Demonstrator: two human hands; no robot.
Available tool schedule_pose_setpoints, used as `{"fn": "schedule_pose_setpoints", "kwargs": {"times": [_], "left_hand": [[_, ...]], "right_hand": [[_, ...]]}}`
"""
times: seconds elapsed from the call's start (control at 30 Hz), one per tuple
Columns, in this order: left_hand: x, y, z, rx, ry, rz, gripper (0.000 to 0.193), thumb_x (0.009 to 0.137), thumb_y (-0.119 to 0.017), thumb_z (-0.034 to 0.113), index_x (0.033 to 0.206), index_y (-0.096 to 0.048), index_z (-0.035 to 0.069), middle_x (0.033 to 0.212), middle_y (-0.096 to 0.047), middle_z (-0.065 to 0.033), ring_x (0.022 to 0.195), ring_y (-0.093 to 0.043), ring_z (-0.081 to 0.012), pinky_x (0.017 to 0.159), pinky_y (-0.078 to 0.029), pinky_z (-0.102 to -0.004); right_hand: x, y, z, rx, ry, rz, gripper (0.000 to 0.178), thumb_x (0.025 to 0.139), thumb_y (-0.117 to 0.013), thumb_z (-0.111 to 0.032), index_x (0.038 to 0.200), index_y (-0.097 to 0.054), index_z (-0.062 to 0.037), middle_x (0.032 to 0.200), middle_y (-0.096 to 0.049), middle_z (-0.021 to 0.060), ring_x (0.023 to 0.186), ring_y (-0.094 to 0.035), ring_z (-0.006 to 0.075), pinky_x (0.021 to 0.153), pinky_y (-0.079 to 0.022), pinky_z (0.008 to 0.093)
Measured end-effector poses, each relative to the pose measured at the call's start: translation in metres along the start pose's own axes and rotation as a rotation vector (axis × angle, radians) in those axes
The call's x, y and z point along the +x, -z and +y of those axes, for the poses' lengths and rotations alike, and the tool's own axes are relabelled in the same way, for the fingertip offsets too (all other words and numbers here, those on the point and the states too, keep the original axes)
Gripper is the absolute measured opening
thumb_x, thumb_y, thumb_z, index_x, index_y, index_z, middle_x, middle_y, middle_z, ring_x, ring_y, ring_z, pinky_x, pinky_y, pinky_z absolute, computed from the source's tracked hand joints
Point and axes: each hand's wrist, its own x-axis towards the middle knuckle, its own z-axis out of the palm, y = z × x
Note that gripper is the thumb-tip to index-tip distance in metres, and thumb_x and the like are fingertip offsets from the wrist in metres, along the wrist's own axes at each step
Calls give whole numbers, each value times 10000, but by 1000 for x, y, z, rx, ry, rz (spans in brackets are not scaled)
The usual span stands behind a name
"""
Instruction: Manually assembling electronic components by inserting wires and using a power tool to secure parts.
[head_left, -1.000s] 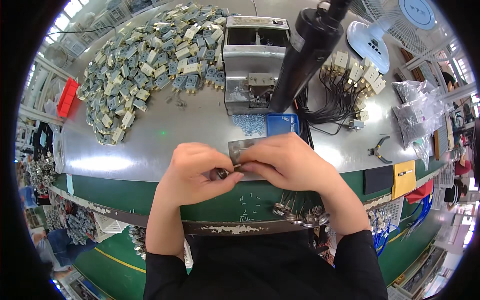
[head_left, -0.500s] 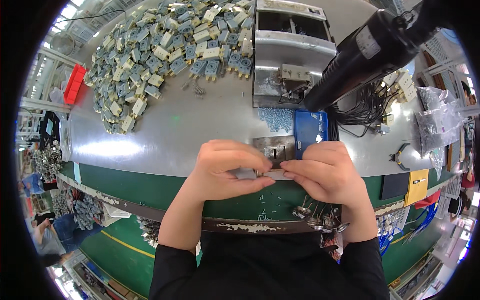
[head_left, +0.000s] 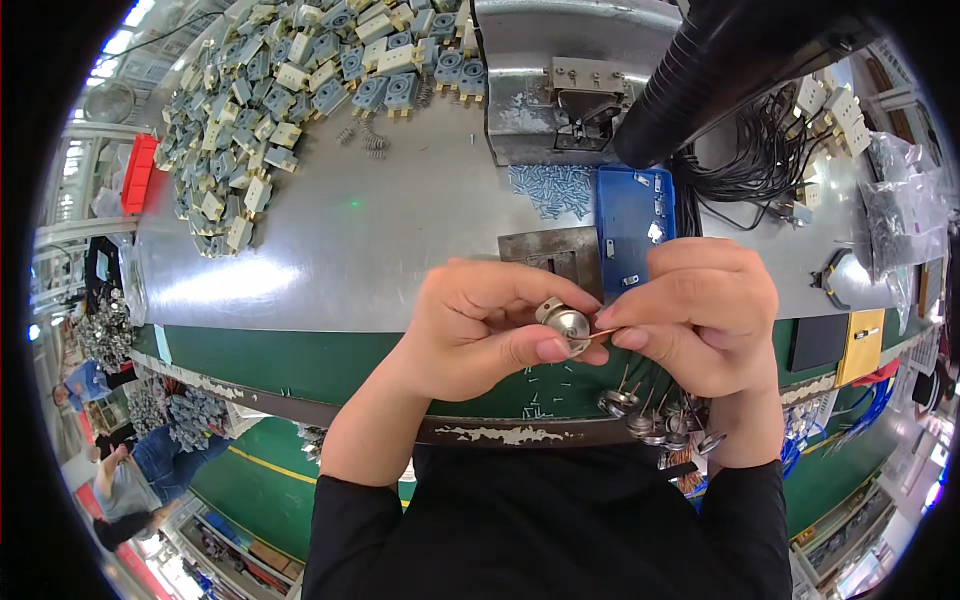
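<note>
Between the fingers and thumb of my left hand (head_left: 485,335) is a round, silver metal part (head_left: 568,322) with a small flange. A thin copper-coloured stem (head_left: 604,333) sticks out from its middle toward the right. My right hand (head_left: 710,315) pinches that stem between thumb and forefinger. Both hands are above the bench's near edge, close together. Just beyond them lies a flat metal block (head_left: 520,245) with a slot, partly hidden by my left hand. Several similar round metal parts with copper stems (head_left: 650,428) hang at the bench edge below my right hand.
Beyond the block are loose screws (head_left: 550,190) and a blue tray (head_left: 625,220) with small metal pieces. A metal press-like machine (head_left: 580,90) and a black cylindrical tool (head_left: 680,90) stand behind. Grey-and-cream switch-like parts (head_left: 310,70) are heaped at far left. Cutters (head_left: 828,278) lie right.
Both hands have moved slightly right and turned, bringing the round metal part and its stem into sight. The whole view has shifted a little, and the black tool appears higher.
</note>
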Motion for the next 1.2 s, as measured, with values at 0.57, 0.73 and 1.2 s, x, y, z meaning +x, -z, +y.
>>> {"fn": "schedule_pose_setpoints", "kwargs": {"times": [0.57, 0.73, 1.2], "left_hand": [[2, -6, 18, 892, -73, -178, 294, 863, -814, 63, 1146, -752, 14, 893, -781, -134, 812, -781, -248, 707, -594, -340], [-1, -14, 6, 616, -145, -97, 224, 890, -805, 61, 1103, -761, 6, 853, -779, -109, 754, -779, -200, 686, -590, -301], [-8, -19, 16, 871, -294, -216, 181, 846, -853, 61, 1012, -792, 19, 867, -798, -63, 785, -791, -205, 690, -600, -289]], "right_hand": [[1, 1, -9, -66, 36, -163, 279, 716, -940, -179, 705, -677, -87, 611, -593, 40, 512, -565, 251, 476, -377, 367], [12, 12, -10, 79, -174, -262, 295, 730, -949, -161, 720, -676, -49, 609, -579, 7, 478, -435, 112, 476, -293, 289], [1, 3, 5, 428, -344, -328, 371, 838, -906, -176, 684, -604, -25, 637, -521, -65, 583, -341, 5, 498, -218, 238]]}}
